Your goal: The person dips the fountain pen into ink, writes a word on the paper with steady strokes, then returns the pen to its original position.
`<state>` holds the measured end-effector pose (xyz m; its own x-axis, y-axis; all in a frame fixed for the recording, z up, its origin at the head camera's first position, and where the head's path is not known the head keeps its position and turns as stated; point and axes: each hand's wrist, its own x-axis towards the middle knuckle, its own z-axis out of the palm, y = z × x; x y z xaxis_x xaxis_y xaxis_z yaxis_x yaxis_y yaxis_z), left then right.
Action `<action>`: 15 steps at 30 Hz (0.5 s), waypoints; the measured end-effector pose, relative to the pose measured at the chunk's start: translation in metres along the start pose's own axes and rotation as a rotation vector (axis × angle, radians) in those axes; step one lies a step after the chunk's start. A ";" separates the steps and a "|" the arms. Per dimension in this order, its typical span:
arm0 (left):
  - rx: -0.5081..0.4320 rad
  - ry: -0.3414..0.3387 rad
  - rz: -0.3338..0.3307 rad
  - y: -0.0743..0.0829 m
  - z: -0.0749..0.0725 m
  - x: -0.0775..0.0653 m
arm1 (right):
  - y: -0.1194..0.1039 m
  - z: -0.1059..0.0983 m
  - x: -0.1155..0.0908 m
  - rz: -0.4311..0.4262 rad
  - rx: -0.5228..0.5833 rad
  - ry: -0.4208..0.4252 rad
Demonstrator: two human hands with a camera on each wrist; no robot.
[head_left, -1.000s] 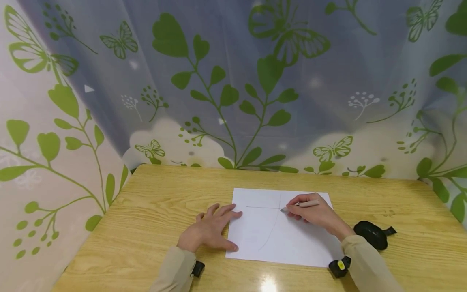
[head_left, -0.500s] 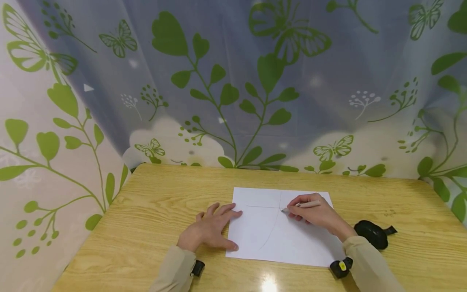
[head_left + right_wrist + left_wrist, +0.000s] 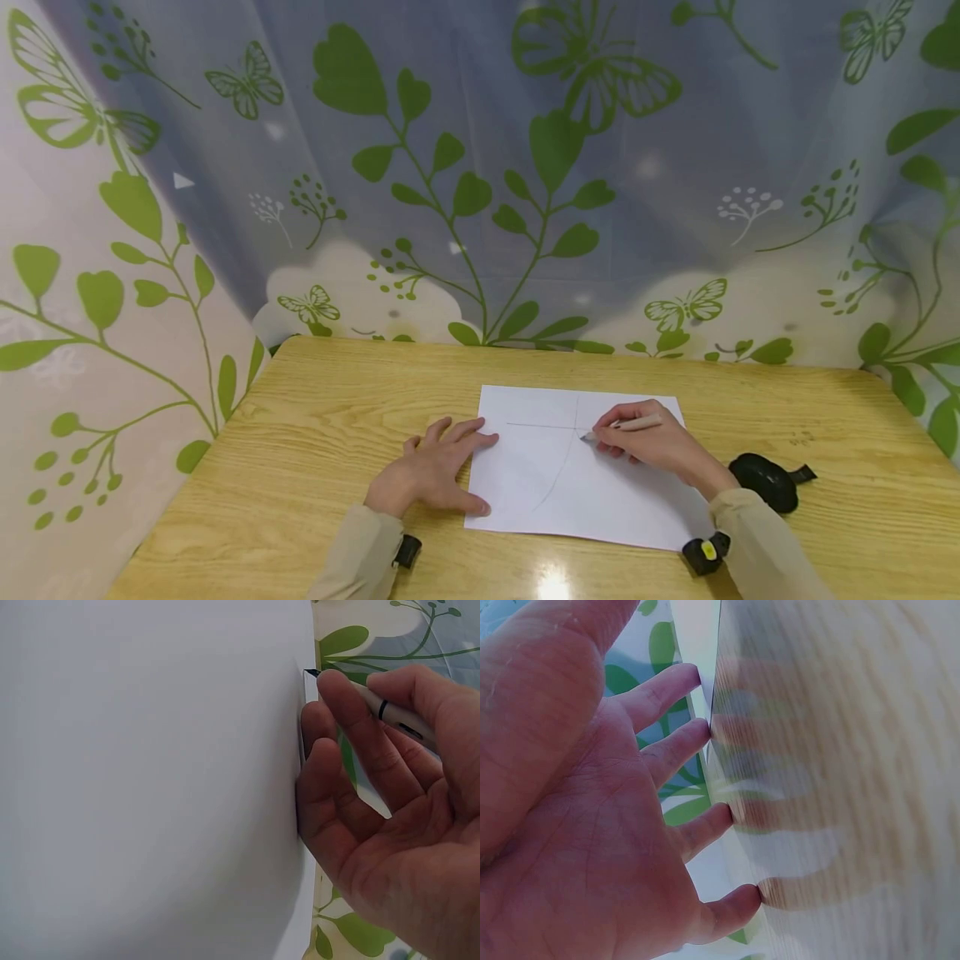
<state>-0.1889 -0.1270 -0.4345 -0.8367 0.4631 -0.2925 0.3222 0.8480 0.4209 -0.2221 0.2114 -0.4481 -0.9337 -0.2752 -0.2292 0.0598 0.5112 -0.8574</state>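
Observation:
A sheet of white paper (image 3: pixel 525 475) lies on the wooden table with thin lines drawn on it: one across, one upright and a long curve running down to the left. My right hand (image 3: pixel 645 435) pinches a pale pen (image 3: pixel 405 724) between thumb and fingers, its dark tip close to where the lines meet. In the right wrist view its other fingers curl loosely by the paper. The left hand (image 3: pixel 431 471) rests spread at the paper's left edge, thumb and forefinger on the sheet. Its fingertips (image 3: pixel 744 900) touch the tabletop in the left wrist view.
To the right of the paper lies a black rounded object with a short strap (image 3: pixel 763 483). The wooden table (image 3: pixel 337 383) meets a curtain (image 3: pixel 480 208) printed with leaves and butterflies at its back edge. Black wrist devices sit on both sleeves.
The right hand and pen have shifted slightly right and toward me, with the tip moving a little off the meeting point of the lines. The left hand stays where it was.

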 end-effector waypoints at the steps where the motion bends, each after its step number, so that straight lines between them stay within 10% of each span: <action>1: -0.002 0.000 0.001 0.000 0.000 0.000 | 0.000 0.000 0.000 -0.003 0.001 -0.002; 15: 0.001 0.001 0.010 0.000 0.000 0.000 | -0.001 -0.002 -0.006 0.012 -0.014 -0.022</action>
<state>-0.1887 -0.1271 -0.4339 -0.8339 0.4710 -0.2876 0.3306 0.8437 0.4230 -0.2174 0.2144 -0.4446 -0.9251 -0.2865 -0.2493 0.0657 0.5260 -0.8480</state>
